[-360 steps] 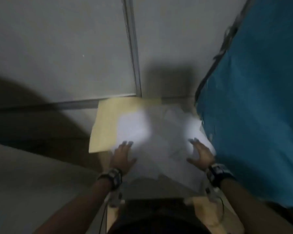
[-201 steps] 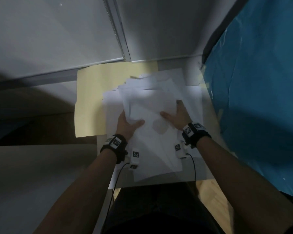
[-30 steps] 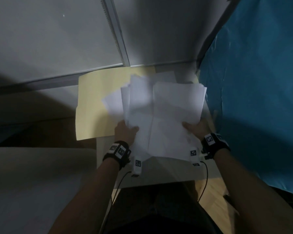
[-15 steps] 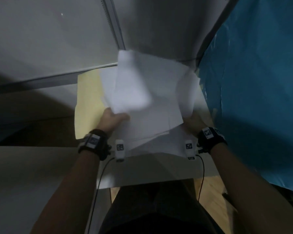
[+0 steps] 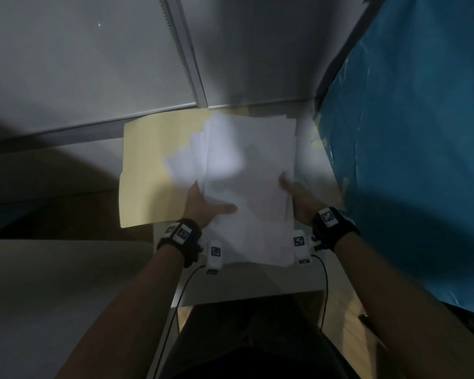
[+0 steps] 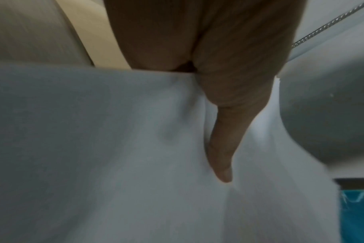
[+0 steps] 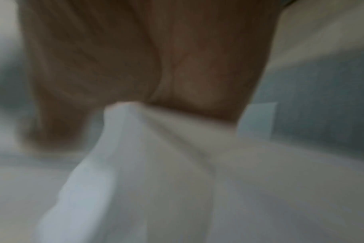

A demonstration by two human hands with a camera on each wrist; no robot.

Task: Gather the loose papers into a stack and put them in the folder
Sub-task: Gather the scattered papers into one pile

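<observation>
Nearest the body, the tabletop (image 5: 257, 285) shows a bare pale strip ahead of the person's lap, and that strip is the only open room on the near side of the papers (image 5: 246, 187). The papers are held just above it as a loose, uneven sheaf, most of them roughly squared but a few sheets fanned out to the left. The left hand (image 5: 203, 206) pinches the papers' left edge, thumb on top and fingers hidden underneath; the left wrist view shows the thumb pressed into the top sheet. The right hand (image 5: 301, 198) grips the papers' right edge; its wrist view is blurred, yet paper bunches up against the palm, so it seems pinched there too. To do this step well, I judge the grip should loosen a little while both hands stand the sheaf on its near edge and tap it on the bare strip, so that the fanned sheets slide in. Left of and beyond the papers lies the folder (image 5: 153, 170), partly under them, its left part overhanging the tabletop. Right of the papers a blue sheet (image 5: 408, 160) stands close, leaving little room. Beyond the papers a wall (image 5: 257, 50) closes the far side, so moves should go leftward.
</observation>
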